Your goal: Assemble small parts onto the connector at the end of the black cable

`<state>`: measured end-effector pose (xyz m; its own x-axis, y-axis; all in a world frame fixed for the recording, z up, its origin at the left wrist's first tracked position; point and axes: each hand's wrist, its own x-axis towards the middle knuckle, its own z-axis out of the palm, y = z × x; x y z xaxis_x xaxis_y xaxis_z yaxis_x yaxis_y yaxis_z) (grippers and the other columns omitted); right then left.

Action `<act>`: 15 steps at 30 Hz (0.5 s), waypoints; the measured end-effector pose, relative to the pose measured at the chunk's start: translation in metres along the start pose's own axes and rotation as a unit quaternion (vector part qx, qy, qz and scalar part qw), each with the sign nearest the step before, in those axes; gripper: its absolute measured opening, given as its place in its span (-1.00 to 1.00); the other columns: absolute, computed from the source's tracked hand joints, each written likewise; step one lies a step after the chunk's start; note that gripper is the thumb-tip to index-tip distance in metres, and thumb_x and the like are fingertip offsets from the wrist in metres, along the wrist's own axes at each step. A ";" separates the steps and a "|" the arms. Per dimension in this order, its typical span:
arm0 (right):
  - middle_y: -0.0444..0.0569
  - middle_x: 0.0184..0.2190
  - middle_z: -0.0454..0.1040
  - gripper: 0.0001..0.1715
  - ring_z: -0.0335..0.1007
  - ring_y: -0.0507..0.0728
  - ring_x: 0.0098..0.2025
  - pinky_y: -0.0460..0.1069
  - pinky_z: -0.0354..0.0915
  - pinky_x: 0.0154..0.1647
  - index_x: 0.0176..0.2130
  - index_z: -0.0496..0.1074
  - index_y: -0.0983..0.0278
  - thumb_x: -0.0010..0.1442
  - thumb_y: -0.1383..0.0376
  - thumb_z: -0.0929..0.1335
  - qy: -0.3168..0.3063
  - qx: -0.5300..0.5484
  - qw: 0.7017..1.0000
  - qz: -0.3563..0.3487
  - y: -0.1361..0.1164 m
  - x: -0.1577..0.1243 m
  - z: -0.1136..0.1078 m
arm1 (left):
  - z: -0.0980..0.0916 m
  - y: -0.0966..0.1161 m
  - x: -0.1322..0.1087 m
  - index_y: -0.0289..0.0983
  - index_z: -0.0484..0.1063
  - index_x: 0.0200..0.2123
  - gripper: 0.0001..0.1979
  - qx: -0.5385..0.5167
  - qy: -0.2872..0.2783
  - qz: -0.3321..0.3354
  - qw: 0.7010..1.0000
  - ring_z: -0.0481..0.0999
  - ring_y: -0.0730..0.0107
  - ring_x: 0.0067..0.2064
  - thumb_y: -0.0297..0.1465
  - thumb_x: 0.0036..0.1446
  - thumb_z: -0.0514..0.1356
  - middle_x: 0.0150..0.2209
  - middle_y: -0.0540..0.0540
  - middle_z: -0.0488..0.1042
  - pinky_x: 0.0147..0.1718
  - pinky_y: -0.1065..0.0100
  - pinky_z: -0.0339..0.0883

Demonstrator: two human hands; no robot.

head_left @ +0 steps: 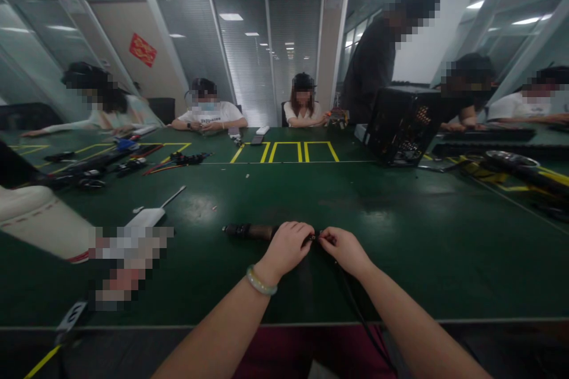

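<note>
A dark cylindrical tool (255, 231) lies across the green table, its metal tip pointing left. My left hand (291, 244), with a bracelet at the wrist, is closed around the tool's right end. At that same end, the fingertips of my right hand (344, 247) are pinched together by a small dark part. What exactly they pinch is too small to tell. From there a black cable (355, 303) runs down over the table's front edge.
To the left lie a white device (146, 219) and a person's pale sleeve (47, 222). Cables and tools (93, 167) are behind it. A black computer case (402, 124) stands at the back right. Several people sit around the green table (427, 207); one person stands.
</note>
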<state>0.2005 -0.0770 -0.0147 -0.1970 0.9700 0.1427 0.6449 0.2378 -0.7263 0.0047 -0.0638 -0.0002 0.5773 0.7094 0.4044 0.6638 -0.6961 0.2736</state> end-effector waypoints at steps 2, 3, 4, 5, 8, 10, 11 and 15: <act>-0.12 -0.43 0.52 -0.83 0.40 0.07 -0.41 -0.08 0.22 -0.38 -0.33 0.48 0.23 0.19 0.24 0.31 -0.001 -0.001 1.000 0.000 0.000 0.000 0.000 | -0.001 0.000 0.000 -0.20 0.36 -0.18 -0.82 0.003 -0.005 0.004 1.000 0.41 0.26 -0.09 -0.52 0.14 0.16 -0.17 -0.04 0.46 -0.05 0.21 0.22; -0.12 -0.43 0.52 -0.83 0.40 0.07 -0.41 -0.08 0.22 -0.38 -0.33 0.48 0.23 0.19 0.24 0.31 0.000 -0.001 1.000 0.001 0.000 0.000 0.000 | -0.001 0.000 0.001 -0.20 0.36 -0.18 -0.83 0.004 -0.005 0.004 1.000 0.41 0.26 -0.09 -0.52 0.14 0.15 -0.17 -0.04 0.46 -0.05 0.21 0.21; -0.12 -0.42 0.53 -0.83 0.40 0.07 -0.41 -0.08 0.22 -0.38 -0.33 0.48 0.24 0.19 0.24 0.31 0.000 -0.001 1.000 0.001 0.000 0.000 0.000 | -0.001 0.000 0.001 -0.20 0.36 -0.19 -0.83 0.005 -0.006 0.004 1.000 0.40 0.26 -0.09 -0.52 0.15 0.15 -0.17 -0.04 0.46 -0.05 0.21 0.21; -0.12 -0.42 0.53 -0.83 0.39 0.07 -0.41 -0.08 0.22 -0.37 -0.33 0.48 0.24 0.19 0.24 0.31 -0.001 -0.001 1.000 0.001 0.000 -0.001 0.000 | -0.001 0.000 0.001 -0.21 0.37 -0.19 -0.84 0.005 -0.006 0.003 1.000 0.40 0.26 -0.09 -0.52 0.15 0.15 -0.17 -0.04 0.46 -0.06 0.21 0.21; -0.12 -0.42 0.52 -0.83 0.39 0.07 -0.41 -0.08 0.22 -0.38 -0.33 0.48 0.25 0.19 0.24 0.31 0.001 -0.001 1.000 0.003 -0.001 -0.001 0.000 | 0.000 0.000 0.001 -0.20 0.37 -0.20 -0.85 0.003 -0.006 0.000 1.000 0.40 0.27 -0.10 -0.51 0.16 0.15 -0.18 -0.03 0.46 -0.07 0.22 0.21; -0.12 -0.41 0.52 -0.83 0.39 0.07 -0.40 -0.08 0.22 -0.37 -0.32 0.48 0.24 0.19 0.25 0.31 0.001 -0.003 1.000 0.001 -0.002 -0.001 -0.001 | 0.000 0.000 0.001 -0.20 0.38 -0.20 -0.86 0.003 -0.006 -0.001 1.000 0.40 0.28 -0.10 -0.50 0.16 0.15 -0.18 -0.03 0.46 -0.08 0.22 0.21; -0.12 -0.41 0.53 -0.83 0.40 0.07 -0.40 -0.08 0.22 -0.37 -0.32 0.49 0.24 0.19 0.25 0.31 -0.001 -0.003 1.000 0.001 -0.003 -0.002 -0.002 | 0.001 0.000 0.001 -0.20 0.38 -0.20 -0.86 0.003 -0.006 -0.002 1.000 0.40 0.28 -0.10 -0.50 0.16 0.16 -0.18 -0.03 0.46 -0.08 0.23 0.21; -0.12 -0.40 0.53 -0.83 0.40 0.07 -0.39 -0.07 0.22 -0.37 -0.31 0.50 0.23 0.19 0.25 0.32 -0.009 -0.003 1.000 0.006 -0.005 -0.002 -0.004 | 0.001 -0.001 0.002 -0.19 0.39 -0.19 -0.85 0.003 -0.011 -0.002 1.000 0.39 0.30 -0.11 -0.50 0.15 0.17 -0.18 -0.01 0.47 -0.10 0.24 0.21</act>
<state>0.2007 -0.0800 -0.0090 -0.2024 0.9717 0.1217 0.6513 0.2264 -0.7243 0.0050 -0.0617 -0.0003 0.5853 0.7139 0.3843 0.6681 -0.6933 0.2703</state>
